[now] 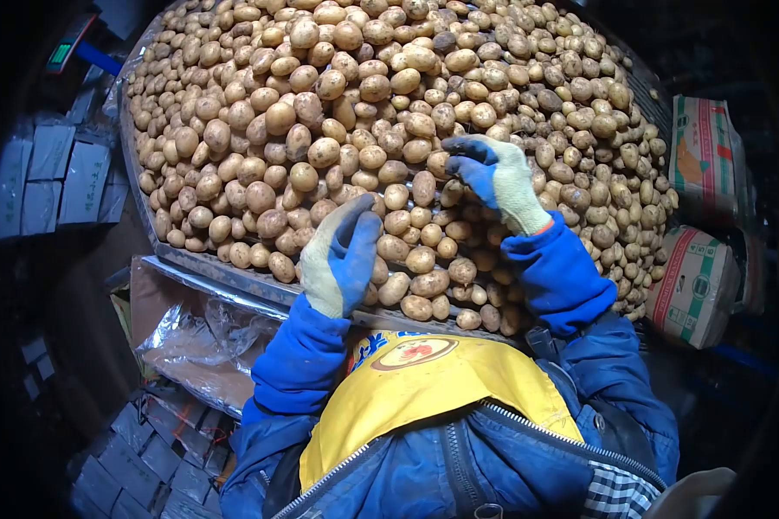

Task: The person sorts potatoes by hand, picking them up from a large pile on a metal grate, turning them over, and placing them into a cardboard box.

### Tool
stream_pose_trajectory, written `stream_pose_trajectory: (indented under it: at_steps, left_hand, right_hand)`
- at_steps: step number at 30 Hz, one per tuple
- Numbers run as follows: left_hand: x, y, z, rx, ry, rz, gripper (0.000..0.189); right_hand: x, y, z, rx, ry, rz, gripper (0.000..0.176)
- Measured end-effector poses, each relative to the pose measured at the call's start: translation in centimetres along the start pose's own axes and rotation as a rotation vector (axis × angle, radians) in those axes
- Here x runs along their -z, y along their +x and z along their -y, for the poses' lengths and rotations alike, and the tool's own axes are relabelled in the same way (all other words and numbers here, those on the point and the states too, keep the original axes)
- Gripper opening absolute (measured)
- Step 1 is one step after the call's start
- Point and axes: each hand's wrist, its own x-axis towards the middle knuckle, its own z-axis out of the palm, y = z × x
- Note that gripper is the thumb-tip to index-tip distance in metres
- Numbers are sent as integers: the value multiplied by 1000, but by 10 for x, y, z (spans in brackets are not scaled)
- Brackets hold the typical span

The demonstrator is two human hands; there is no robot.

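A large heap of brown potatoes (279, 118) fills the metal-edged table in front of me. My left hand (341, 255), in a cream knit glove with a blue coated palm, hovers over the heap's near edge. Its fingers are stretched out, the palm turned inward, nothing in it. To the right and farther up, my right hand (497, 178) wears the same kind of glove. The fingers point left, slightly bent and apart, with the tips right at a potato (439, 163). Between the hands lie potatoes of mixed sizes, some with dark soil.
An open cardboard box (160, 298) with clear plastic film stands below the table's left front edge. Printed cartons (694, 281) are stacked at the right. Wrapped white boxes (85, 182) and a green digital display (60, 57) are at the left. More boxes (134, 454) lie lower left.
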Motion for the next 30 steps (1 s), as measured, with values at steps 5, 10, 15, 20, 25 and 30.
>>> stream_pose_trajectory:
  at_steps: [5,10,15,20,25,30]
  left_hand:
    - [-13,11,8,455,-865,274,64]
    - [-43,26,18,518,-1579,567,54]
    - [-29,20,28,592,-1487,503,43]
    - [-26,17,19,723,-1092,355,39]
    - [-8,11,38,621,-1034,246,35]
    - [14,-14,26,501,-986,160,44]
  right_hand:
    - [-12,-36,24,199,179,67,26]
    - [-42,-64,25,832,-699,283,35]
    - [-35,-73,22,806,-837,379,37]
    - [-14,-87,28,854,-848,461,39]
    - [17,-85,27,763,-669,656,37]
    - [30,-84,21,582,-237,507,27]
